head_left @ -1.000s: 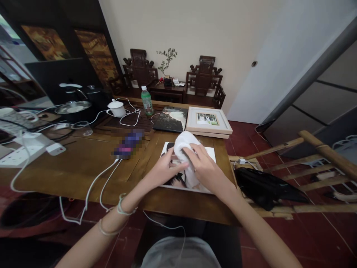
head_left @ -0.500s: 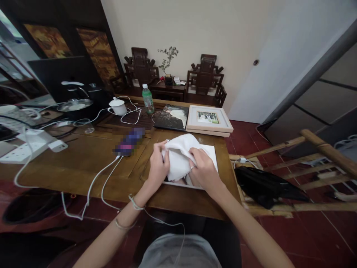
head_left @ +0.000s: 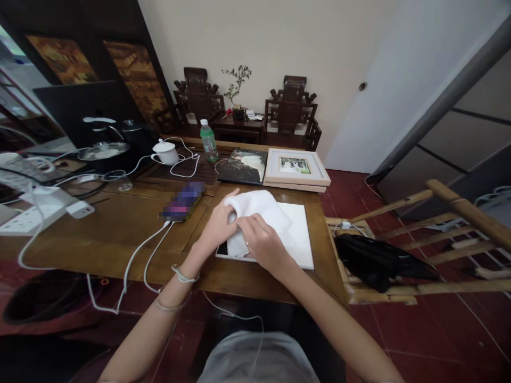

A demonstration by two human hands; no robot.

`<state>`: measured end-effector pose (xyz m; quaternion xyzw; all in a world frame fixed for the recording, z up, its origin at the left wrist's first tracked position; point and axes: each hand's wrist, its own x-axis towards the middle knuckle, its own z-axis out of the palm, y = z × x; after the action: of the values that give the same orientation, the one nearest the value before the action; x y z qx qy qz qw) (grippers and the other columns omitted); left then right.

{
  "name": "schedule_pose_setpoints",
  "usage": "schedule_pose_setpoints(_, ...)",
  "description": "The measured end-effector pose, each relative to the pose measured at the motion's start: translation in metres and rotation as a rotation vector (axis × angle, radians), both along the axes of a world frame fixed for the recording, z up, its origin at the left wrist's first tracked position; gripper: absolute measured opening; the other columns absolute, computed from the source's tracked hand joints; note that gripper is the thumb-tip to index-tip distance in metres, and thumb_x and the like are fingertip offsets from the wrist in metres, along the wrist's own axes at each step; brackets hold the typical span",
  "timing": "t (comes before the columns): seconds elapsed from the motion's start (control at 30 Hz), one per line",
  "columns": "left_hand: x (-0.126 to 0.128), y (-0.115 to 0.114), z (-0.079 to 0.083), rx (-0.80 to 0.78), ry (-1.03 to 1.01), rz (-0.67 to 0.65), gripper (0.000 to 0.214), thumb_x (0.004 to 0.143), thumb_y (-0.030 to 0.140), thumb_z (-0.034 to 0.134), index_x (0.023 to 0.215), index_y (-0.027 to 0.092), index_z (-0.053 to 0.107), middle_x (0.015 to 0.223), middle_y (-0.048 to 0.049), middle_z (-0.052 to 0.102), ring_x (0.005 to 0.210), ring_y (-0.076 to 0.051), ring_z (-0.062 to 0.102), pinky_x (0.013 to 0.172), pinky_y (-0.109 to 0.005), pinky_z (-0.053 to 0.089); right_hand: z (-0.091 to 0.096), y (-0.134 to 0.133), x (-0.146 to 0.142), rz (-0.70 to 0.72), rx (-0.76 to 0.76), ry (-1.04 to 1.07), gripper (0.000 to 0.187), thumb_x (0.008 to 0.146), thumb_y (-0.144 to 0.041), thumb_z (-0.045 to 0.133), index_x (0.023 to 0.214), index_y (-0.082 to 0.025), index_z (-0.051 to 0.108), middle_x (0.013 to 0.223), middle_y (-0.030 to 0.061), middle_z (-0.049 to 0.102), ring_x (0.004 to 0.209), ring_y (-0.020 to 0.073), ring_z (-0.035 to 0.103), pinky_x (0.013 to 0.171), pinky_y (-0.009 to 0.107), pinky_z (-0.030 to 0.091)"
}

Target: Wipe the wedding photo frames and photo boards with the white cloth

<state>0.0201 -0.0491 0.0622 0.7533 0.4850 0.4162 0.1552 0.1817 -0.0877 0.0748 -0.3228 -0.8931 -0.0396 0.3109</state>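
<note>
A white cloth is bunched over a flat panel with white edges near the front edge of the wooden table. My left hand is closed round the cloth's left side, thumb towards me. My right hand, with a ring on one finger, pinches the cloth's near edge close to the left thumb. Most of the panel's left part is hidden by cloth and hands; a dark corner of it shows at the lower left.
Behind the panel lie a framed picture and a dark photo board. A phone with white cables lies to the left. Further left are a green-labelled bottle, a lidded white cup and a power strip. A bamboo rack stands right.
My right hand has moved left across the cloth towards my left hand. The cloth has shifted left, so more of the panel's right side shows. The view has tilted slightly.
</note>
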Motion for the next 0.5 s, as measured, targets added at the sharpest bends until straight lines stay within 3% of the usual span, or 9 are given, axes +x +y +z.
schedule_pose_setpoints(0.1, -0.003, 0.003, 0.004, -0.143, -0.391, -0.008, 0.021, 0.074, 0.029, 0.052, 0.075, 0.016, 0.067, 0.107, -0.0089, 0.068, 0.112, -0.028, 0.055, 0.101, -0.041, 0.039, 0.005, 0.009, 0.022, 0.063, -0.083, 0.203, 0.023, 0.088, -0.024, 0.052, 0.11, -0.018, 0.051, 0.102, 0.0095, 0.062, 0.098, 0.0221, 0.057, 0.084, 0.036, 0.05)
schedule_pose_setpoints(0.2, -0.007, 0.002, 0.007, -0.264, -0.782, 0.008, 0.041, 0.082, 0.047, 0.045, 0.085, 0.013, 0.068, 0.094, -0.0102, 0.071, 0.102, -0.027, 0.061, 0.091, -0.04, 0.048, 0.01, 0.029, 0.062, -0.081, -0.162, 0.411, 0.024, 0.087, -0.03, 0.053, 0.11, -0.022, 0.052, 0.108, 0.0076, 0.063, 0.101, 0.0212, 0.059, 0.089, 0.039, 0.048)
schedule_pose_setpoints(0.3, -0.016, 0.001, 0.012, -0.347, -1.016, 0.094, 0.042, 0.071, 0.046, 0.066, 0.094, 0.011, 0.066, 0.089, -0.0128, 0.071, 0.089, -0.027, 0.066, 0.078, -0.036, 0.054, 0.0, 0.058, 0.101, -0.241, -0.198, 0.604, 0.02, 0.088, -0.033, 0.049, 0.104, -0.022, 0.053, 0.105, 0.0075, 0.064, 0.098, 0.0207, 0.061, 0.09, 0.039, 0.047)
schedule_pose_setpoints(0.4, -0.03, -0.002, 0.016, -0.214, -0.916, 0.334, 0.043, 0.057, 0.031, 0.079, 0.092, 0.009, 0.065, 0.087, -0.0111, 0.07, 0.082, -0.026, 0.066, 0.071, -0.035, 0.056, -0.029, 0.079, 0.124, -0.405, -0.289, 0.608, 0.028, 0.085, -0.039, 0.051, 0.106, -0.02, 0.053, 0.107, 0.0112, 0.064, 0.103, 0.025, 0.059, 0.092, 0.045, 0.045)
schedule_pose_setpoints(0.5, -0.042, -0.007, 0.018, 0.032, -0.476, 0.551, 0.029, 0.065, 0.029, 0.073, 0.085, 0.009, 0.065, 0.083, -0.0096, 0.068, 0.082, -0.027, 0.065, 0.075, -0.039, 0.054, -0.058, 0.083, 0.128, -0.459, -0.428, 0.43, 0.047, 0.078, -0.042, 0.058, 0.118, -0.019, 0.05, 0.124, 0.0153, 0.057, 0.117, 0.0302, 0.051, 0.099, 0.051, 0.039)
